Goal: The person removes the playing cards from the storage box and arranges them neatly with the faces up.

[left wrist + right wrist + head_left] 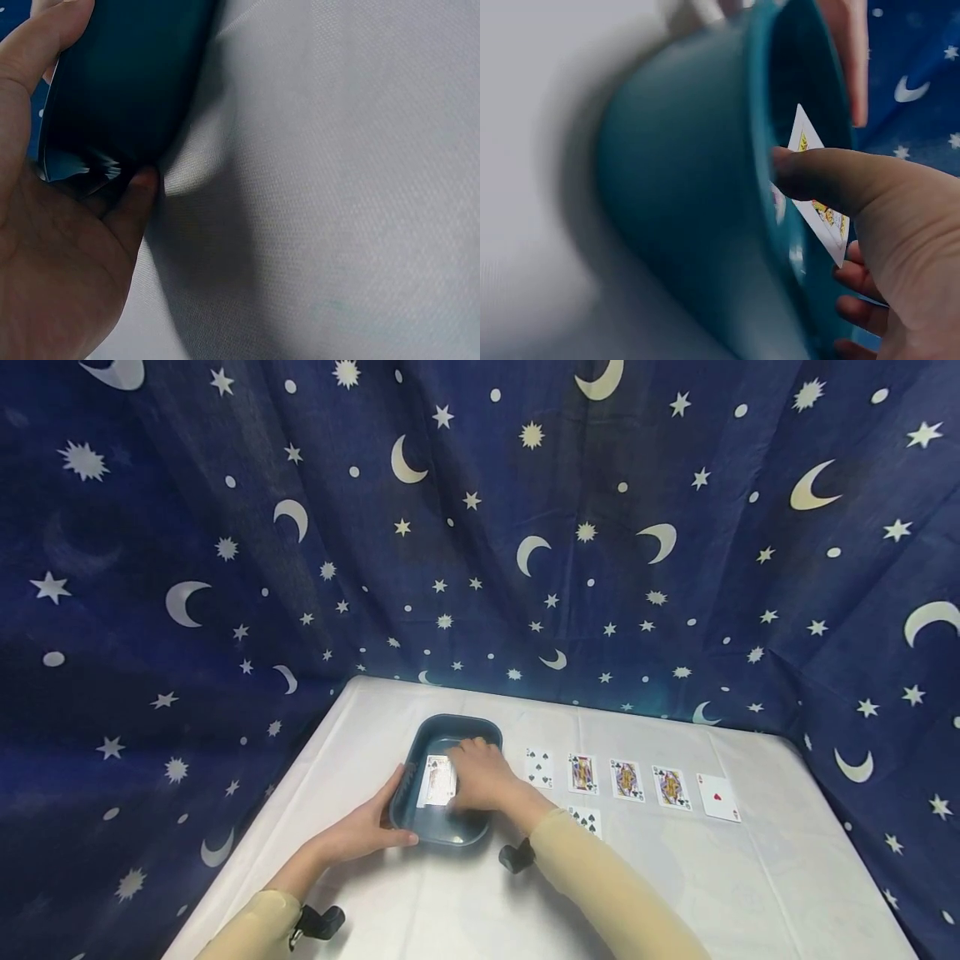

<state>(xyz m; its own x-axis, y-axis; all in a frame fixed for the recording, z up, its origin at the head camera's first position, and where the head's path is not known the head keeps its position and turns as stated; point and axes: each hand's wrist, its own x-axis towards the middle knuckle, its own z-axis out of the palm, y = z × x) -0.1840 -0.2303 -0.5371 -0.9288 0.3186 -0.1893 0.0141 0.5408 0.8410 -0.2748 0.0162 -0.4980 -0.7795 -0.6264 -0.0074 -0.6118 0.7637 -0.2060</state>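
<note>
A dark teal plastic tub (447, 842) stands on the table, tilted slightly. My left hand (360, 835) grips its left side, the thumb near the front corner and the fingers along the outer wall; the left wrist view shows this hand (67, 247) against the tub (135, 75). Inside the tub is a playing card with a face figure (437, 781). My right hand (483, 777) reaches in over the right rim. In the right wrist view, the right hand (900, 217) pinches a playing card (821, 214) between thumb and fingers; other cards beneath are hard to make out.
Right of the tub lies a row of face-up cards: a spade card (539, 768), face cards (627, 781) and an ace of hearts (719, 797). Below the row, my right forearm partly covers another spade card (585, 820). A star-patterned curtain (480, 568) hangs behind the white table (712, 893).
</note>
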